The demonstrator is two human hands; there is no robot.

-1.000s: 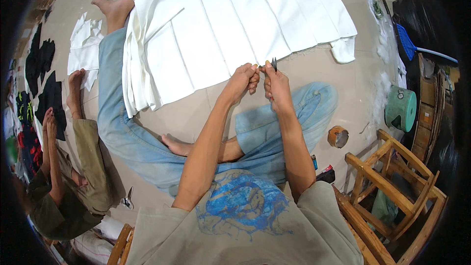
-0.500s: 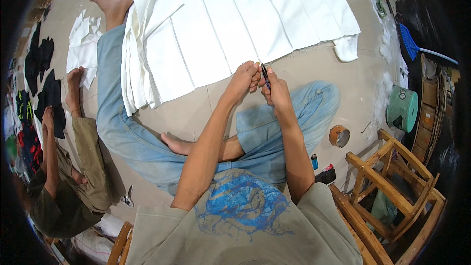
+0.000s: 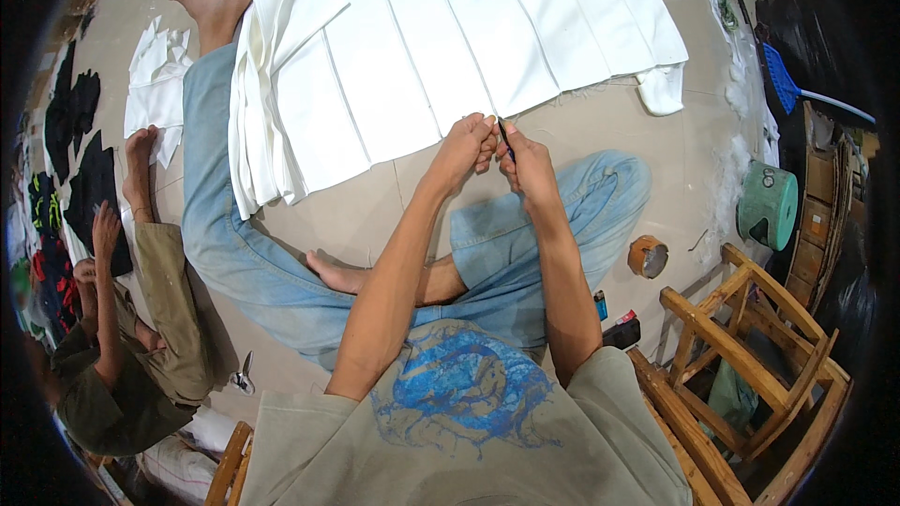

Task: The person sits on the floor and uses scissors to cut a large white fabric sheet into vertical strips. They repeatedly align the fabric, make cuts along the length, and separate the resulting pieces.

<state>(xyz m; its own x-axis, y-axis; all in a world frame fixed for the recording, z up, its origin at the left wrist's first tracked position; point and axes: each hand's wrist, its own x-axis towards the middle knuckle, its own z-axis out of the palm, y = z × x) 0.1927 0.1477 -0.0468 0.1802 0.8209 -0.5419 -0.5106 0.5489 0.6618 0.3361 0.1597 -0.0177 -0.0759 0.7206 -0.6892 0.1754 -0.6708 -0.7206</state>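
A wide white fabric (image 3: 403, 56) with parallel seam lines lies across the floor, its layered left end over my outstretched leg. At its near edge, my left hand (image 3: 465, 152) is pinched on the cloth or a thread, too small to tell which. Just beside it, my right hand (image 3: 525, 169) grips small dark thread snips (image 3: 506, 139), their tip touching the edge near my left fingertips. Loose threads fringe the edge to the right.
A co-worker (image 3: 103, 365) sits at left beside dark garments (image 3: 84, 103) and white scraps (image 3: 155, 84). Metal scissors (image 3: 244, 377) lie nearby. At right are wooden stools (image 3: 698, 323), a green container (image 3: 764, 206), a brown round container (image 3: 647, 258), a lighter (image 3: 600, 305) and a blue swatter-like tool (image 3: 783, 84).
The snips' tip has come down from pointing up with blades apart to the fabric edge beside my left fingers. My hands shifted slightly. The co-worker's hand changed position.
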